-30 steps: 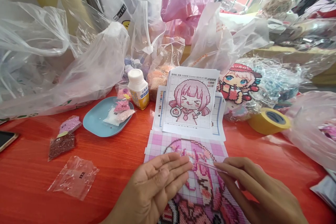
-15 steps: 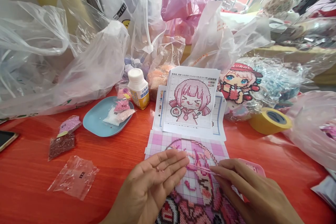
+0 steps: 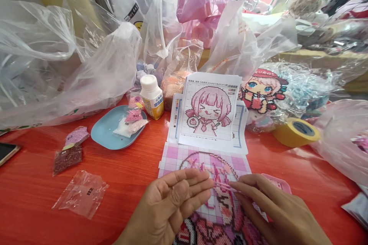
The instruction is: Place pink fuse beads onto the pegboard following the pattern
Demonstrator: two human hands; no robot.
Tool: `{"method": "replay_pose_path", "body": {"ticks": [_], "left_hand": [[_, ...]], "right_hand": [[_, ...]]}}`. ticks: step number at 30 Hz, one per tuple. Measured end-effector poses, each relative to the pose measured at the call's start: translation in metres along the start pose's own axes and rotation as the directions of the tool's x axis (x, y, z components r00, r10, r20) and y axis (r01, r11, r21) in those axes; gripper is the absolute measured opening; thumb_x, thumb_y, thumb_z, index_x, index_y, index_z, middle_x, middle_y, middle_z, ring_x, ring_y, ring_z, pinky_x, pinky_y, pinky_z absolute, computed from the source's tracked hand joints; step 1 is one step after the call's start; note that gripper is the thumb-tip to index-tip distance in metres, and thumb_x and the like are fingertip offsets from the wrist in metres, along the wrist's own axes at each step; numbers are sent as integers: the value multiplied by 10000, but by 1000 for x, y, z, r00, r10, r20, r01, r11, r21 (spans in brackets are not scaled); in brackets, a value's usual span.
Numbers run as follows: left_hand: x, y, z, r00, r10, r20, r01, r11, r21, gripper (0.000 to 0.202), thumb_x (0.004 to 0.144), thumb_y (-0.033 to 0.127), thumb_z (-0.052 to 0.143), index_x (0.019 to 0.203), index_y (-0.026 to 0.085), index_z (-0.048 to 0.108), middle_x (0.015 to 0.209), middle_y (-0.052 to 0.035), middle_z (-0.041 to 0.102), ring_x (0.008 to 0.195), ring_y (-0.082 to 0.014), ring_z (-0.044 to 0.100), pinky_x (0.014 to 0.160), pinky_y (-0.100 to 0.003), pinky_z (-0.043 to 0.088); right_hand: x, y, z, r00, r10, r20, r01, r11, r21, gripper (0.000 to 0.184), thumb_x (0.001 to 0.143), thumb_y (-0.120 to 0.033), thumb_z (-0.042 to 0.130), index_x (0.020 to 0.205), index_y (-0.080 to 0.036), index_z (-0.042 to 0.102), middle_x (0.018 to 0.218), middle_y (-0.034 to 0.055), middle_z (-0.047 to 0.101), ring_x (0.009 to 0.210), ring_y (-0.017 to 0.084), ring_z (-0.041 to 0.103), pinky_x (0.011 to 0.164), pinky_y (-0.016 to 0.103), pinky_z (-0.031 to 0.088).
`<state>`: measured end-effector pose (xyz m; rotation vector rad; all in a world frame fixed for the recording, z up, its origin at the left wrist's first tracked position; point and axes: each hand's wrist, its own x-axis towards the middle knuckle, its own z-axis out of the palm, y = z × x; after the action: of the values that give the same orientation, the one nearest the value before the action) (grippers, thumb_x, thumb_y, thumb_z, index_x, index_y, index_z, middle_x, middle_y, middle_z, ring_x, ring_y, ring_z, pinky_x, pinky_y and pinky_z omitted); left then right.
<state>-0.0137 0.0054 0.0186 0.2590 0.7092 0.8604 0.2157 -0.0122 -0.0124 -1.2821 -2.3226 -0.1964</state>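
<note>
My left hand (image 3: 169,203) hovers palm up over the pegboard with its fingers stretched out. The thumb lies across the palm, and I cannot make out any beads in it. In my right hand (image 3: 273,203) I pinch pink tweezers (image 3: 225,186), whose tips point left, close to the left fingertips. Below both hands lies the bead pegboard (image 3: 244,160), partly filled with a pink-haired figure outlined in dark brown beads. Propped behind it is a printed pattern sheet (image 3: 209,111) of the same figure.
A blue plate (image 3: 106,130) holds small bead bags beside a white-and-yellow bottle (image 3: 151,97). Bead bags (image 3: 69,157) and a bag marked H2 (image 3: 82,195) lie leftward. Yellow tape (image 3: 296,132) stands right. A pink tray (image 3: 277,182) is partly behind my right hand. Plastic bags line the back.
My left hand has shifted slightly right and its thumb has folded over the palm, where small pink beads showed before. My right hand with the tweezers has barely moved.
</note>
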Motion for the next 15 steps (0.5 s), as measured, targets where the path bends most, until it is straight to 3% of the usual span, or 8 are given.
{"method": "replay_pose_path", "body": {"ticks": [5,9,15], "left_hand": [[4,1,-1,999,-19,32,21,998,-57,283,840,286,664,962,34,707,1129,-223,702,1143,-326,619,1006,-387,479],[3,-2,-1,999,-27,21,29,997,-77,224,900,156,564,1061,47,676,1174,-206,686,1158,-303,611,1041,-406,441],[-1,-7,-5,995,-14,97,15,1000,-2,322,825,83,655,1146,101,641,1250,-167,653,1217,-286,569,1086,-408,388]], "right_hand": [[0,1,-1,998,12,-54,-11,1000,13,253,966,-227,379,950,-192,629,820,33,654,648,87,666,530,157,517],[-2,2,-3,994,26,-102,-24,999,23,216,951,-241,419,975,-192,628,800,28,656,633,85,656,511,146,503],[-6,-3,-8,993,49,-110,-44,998,41,179,911,-242,496,1017,-216,639,836,26,675,634,96,659,538,161,523]]}}
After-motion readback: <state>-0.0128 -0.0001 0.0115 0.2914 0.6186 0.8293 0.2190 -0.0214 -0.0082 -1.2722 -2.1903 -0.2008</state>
